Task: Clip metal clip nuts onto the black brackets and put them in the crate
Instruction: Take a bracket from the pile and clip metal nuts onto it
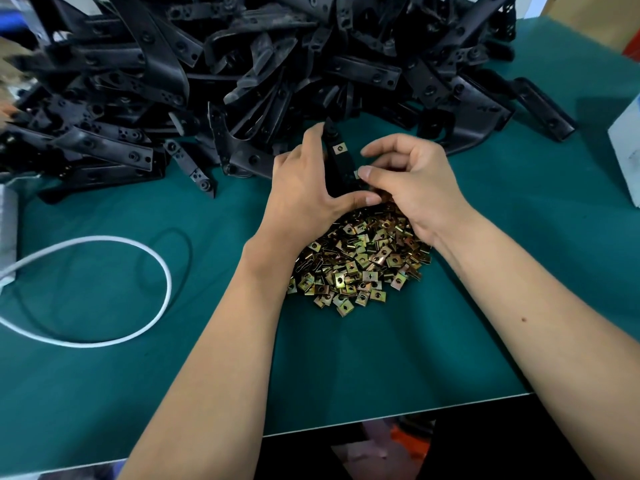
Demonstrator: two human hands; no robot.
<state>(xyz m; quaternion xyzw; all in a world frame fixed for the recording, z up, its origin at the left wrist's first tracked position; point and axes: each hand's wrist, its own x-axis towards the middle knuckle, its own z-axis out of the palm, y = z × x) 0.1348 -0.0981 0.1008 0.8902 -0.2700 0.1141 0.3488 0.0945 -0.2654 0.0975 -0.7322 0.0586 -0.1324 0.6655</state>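
My left hand grips a black bracket upright above the table, fingers curled round its far side and thumb across its lower end. One metal clip nut sits clipped on the bracket's upper part. My right hand pinches a second clip nut against the bracket's right edge with thumb and fingertips. A heap of brass-coloured clip nuts lies on the green mat just under both hands. A big pile of black brackets fills the back of the table. No crate is in view.
A white cable loops over the green mat at the left, running to a grey device at the left edge. A white box stands at the right edge. The table's front edge runs below my forearms.
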